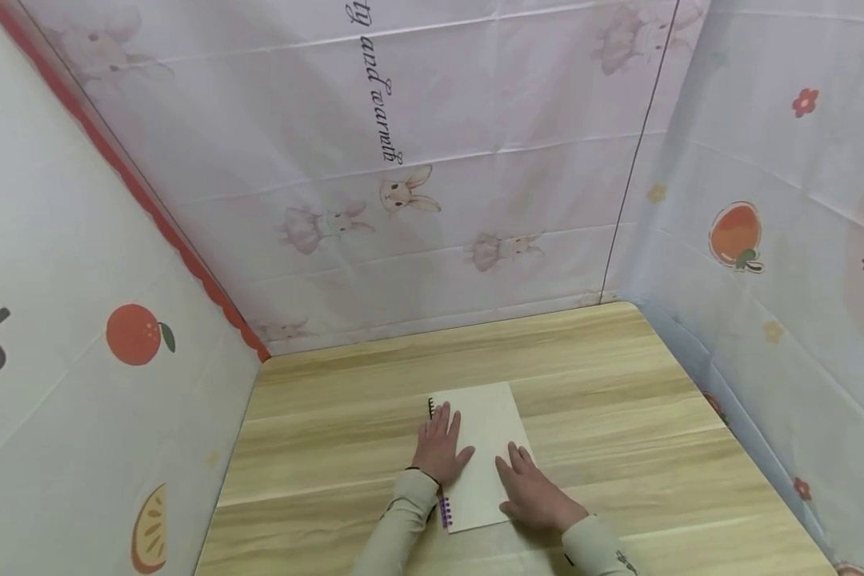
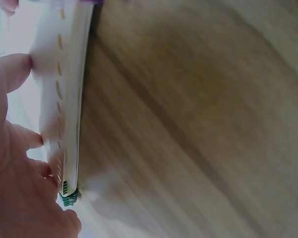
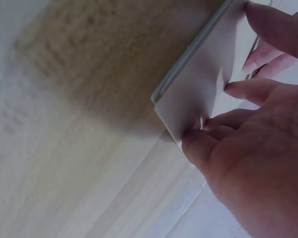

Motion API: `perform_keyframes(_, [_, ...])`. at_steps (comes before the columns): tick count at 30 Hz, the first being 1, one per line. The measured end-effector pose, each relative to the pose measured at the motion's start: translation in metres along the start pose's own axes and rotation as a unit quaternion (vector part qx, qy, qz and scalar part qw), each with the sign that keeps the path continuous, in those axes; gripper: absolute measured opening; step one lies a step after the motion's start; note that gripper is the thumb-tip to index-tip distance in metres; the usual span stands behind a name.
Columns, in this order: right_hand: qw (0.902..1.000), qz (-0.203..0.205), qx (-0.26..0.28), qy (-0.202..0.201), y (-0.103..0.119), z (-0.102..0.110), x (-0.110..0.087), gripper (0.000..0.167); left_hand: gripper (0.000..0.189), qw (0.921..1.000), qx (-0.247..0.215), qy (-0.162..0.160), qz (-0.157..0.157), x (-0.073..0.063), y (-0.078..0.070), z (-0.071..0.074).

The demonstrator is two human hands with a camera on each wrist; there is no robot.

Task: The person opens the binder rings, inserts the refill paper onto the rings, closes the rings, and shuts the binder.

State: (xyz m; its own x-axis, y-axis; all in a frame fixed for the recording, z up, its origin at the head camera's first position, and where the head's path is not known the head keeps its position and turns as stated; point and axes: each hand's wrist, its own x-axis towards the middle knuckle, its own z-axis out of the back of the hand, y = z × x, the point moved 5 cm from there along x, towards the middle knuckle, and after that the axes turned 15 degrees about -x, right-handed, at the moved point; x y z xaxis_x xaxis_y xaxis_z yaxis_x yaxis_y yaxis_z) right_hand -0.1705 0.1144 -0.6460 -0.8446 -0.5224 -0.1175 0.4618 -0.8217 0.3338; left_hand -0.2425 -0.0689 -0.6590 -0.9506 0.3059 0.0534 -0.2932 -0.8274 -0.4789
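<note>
A spiral notebook (image 1: 481, 416) with a blank, pale page or cover on top lies flat on the wooden table. My left hand (image 1: 441, 454) rests on its left side by the binding, fingers spread. Over the right edge lies my right hand (image 1: 536, 496), its fingertips touching the top surface. Dark coils show at the binding's far end and purple coils (image 1: 446, 512) at its near end. In the left wrist view, green coils (image 2: 69, 194) end the row beside the left hand (image 2: 15, 168). The right wrist view has the right hand's fingertips on the pale cover (image 3: 193, 94).
The light wood-grain table (image 1: 317, 464) extends around the notebook on all sides. Printed cloth walls stand behind it (image 1: 418, 288), at the left (image 1: 58, 416) and at the right (image 1: 799, 320).
</note>
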Motion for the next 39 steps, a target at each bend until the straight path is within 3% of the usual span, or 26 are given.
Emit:
perform_keyframes(10, [1.0000, -0.003, -0.003, 0.004, -0.002, -0.003, 0.009, 0.078, 0.074, 0.9995, -0.015, 0.019, -0.019, 0.000, 0.015, -0.008])
perform_keyframes(13, [1.0000, -0.002, 0.006, 0.001, -0.002, -0.005, 0.009, 0.078, 0.076, 0.9987, -0.022, 0.038, -0.028, -0.016, 0.009, -0.002])
perform_keyframes(18, [0.9994, -0.030, 0.003, -0.019, -0.010, -0.004, 0.004, 0.082, 0.085, 0.9929, -0.050, 0.106, -0.019, -0.055, -0.017, 0.007])
perform_keyframes(21, [0.9989, -0.043, 0.000, -0.019, -0.013, -0.003, 0.004, 0.084, 0.089, 0.9898, -0.040, 0.137, -0.005, -0.073, -0.024, 0.003])
perform_keyframes(25, [0.9989, -0.046, 0.002, -0.010, -0.014, -0.005, 0.005, 0.085, 0.090, 0.9898, -0.026, 0.140, 0.003, -0.084, -0.020, -0.007])
perform_keyframes(32, [0.9985, -0.055, -0.002, 0.001, -0.012, -0.011, 0.007, 0.085, 0.091, 0.9903, -0.079, 0.110, -0.033, -0.086, -0.003, -0.016])
perform_keyframes(35, [0.9981, -0.062, -0.004, 0.002, -0.012, -0.010, 0.010, 0.085, 0.091, 0.9893, -0.094, 0.101, -0.048, -0.081, 0.002, -0.015])
perform_keyframes(39, [0.9977, -0.067, -0.010, -0.004, -0.015, -0.007, 0.018, 0.084, 0.091, 0.9895, -0.082, 0.112, -0.040, -0.069, 0.009, -0.014])
